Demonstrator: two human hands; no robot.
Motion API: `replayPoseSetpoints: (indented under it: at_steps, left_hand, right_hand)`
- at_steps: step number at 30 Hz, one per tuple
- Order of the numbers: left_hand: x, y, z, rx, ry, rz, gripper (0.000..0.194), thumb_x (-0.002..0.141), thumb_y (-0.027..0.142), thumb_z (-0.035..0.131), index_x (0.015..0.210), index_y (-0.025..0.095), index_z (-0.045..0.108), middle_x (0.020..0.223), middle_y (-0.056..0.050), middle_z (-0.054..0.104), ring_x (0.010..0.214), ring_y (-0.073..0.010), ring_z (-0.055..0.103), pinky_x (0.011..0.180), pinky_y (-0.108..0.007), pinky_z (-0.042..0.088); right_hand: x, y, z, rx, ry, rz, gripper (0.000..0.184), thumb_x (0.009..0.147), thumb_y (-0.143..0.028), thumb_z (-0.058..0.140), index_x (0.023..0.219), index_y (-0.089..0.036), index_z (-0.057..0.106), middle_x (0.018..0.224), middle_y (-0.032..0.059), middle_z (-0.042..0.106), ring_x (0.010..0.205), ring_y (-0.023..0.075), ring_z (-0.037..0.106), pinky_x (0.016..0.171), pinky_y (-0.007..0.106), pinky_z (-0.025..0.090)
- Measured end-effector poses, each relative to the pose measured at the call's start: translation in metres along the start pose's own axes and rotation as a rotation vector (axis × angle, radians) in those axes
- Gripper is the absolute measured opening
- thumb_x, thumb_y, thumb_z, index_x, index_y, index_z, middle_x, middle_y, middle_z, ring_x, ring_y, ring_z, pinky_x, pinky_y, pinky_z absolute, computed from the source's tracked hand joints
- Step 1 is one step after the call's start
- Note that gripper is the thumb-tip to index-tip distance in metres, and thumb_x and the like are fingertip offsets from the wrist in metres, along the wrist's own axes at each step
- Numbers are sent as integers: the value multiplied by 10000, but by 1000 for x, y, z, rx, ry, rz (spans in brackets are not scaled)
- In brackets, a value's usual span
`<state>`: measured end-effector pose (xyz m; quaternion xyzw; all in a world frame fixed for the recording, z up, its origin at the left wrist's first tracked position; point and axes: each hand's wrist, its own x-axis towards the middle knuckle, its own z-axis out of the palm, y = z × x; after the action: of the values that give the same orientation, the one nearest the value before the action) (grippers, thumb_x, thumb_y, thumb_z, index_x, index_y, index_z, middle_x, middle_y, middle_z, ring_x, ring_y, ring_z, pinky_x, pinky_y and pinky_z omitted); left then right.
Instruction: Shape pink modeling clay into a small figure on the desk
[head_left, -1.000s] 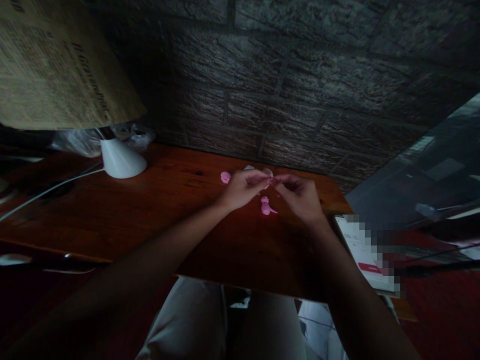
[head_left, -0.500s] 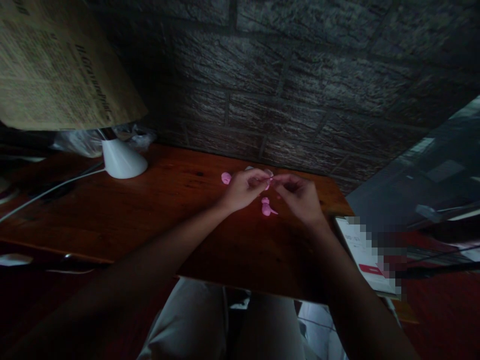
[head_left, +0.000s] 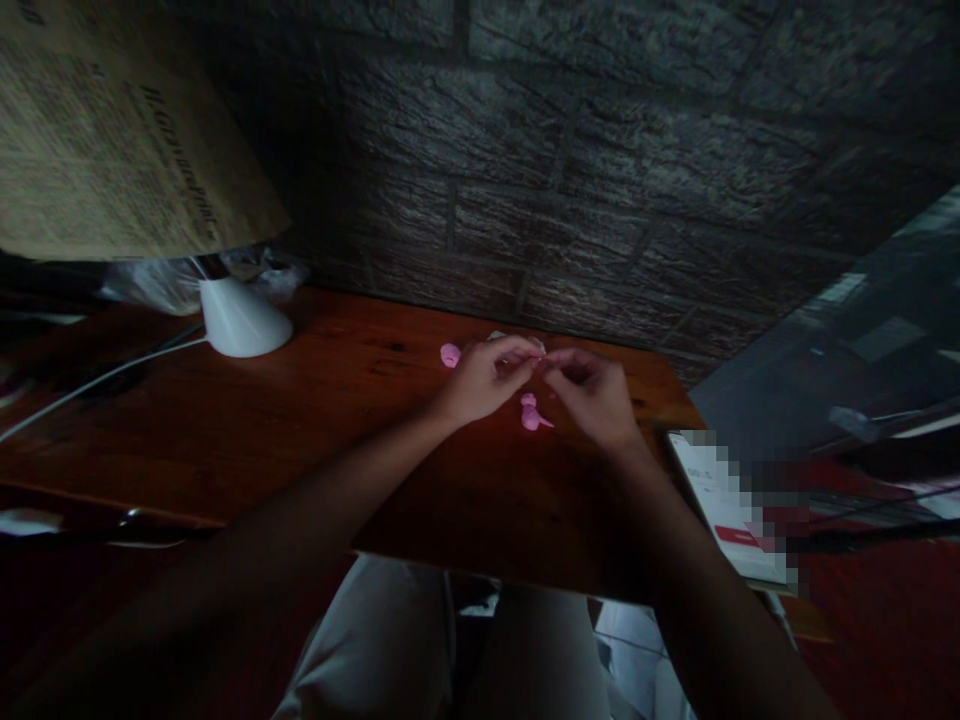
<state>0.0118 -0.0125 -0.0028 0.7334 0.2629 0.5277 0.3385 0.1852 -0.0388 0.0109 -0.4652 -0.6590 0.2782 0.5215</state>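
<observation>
The left hand (head_left: 486, 382) and right hand (head_left: 596, 398) keep their grip pinched on a tiny pink piece (head_left: 541, 360), less visible than a moment ago; handling seemingly continues. A pink clay-like figure (head_left: 530, 414) lies nearside of the grip.

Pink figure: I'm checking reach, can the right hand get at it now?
Probably yes: the figure lies close by the right hand, nothing visible between, though its fingertips are right beside the left hand.
</observation>
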Motion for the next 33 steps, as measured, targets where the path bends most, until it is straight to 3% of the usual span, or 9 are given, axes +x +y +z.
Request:
replayPoseSetpoints:
  at_steps: [9, 15, 19, 27, 33]
  left_hand:
    - [-1, 8, -5, 130, -25, 30, 88, 921, 173, 636, 914, 171, 723, 957, -65, 788, 894, -155, 733, 857, -279, 587]
    - [0, -1, 2, -90, 47, -72, 106, 916, 238, 647, 946, 152, 699, 963, -76, 768, 867, -156, 730, 692, -241, 605]
    - [1, -3, 2, -155, 13, -102, 118, 917, 248, 645, 958, 148, 693, 995, -89, 762, 856, -157, 730, 668, -246, 609]
    - [2, -1, -5, 71, 28, -28, 104, 900, 161, 646, 918, 165, 748, 960, -82, 788, 924, -168, 737, 848, -295, 598]
    - [3, -7, -5, -19, -3, -83, 104, 910, 208, 655, 917, 154, 743, 912, -76, 781, 772, -140, 716, 725, -267, 589]
  right_hand:
    - [3, 1, 5, 169, -54, 202, 187, 739, -394, 712, 783, -213, 722, 776, 32, 736, 570, 132, 597, 545, 282, 504]
    - [3, 5, 9, 361, -26, 302, 209, 719, -412, 743, 799, -219, 730, 906, 73, 786, 594, 123, 588, 543, 262, 505]
    - [3, 5, 10, 371, -22, 306, 245, 698, -424, 785, 815, -213, 739, 870, 64, 785, 565, 109, 586, 521, 244, 493]
    - [3, 6, 5, 206, -41, 215, 276, 757, -453, 748, 883, -207, 751, 893, 67, 781, 567, 118, 611, 523, 254, 505]
    - [3, 6, 6, 150, -47, 151, 251, 784, -452, 747, 865, -214, 746, 792, 32, 750, 577, 134, 625, 555, 286, 541]
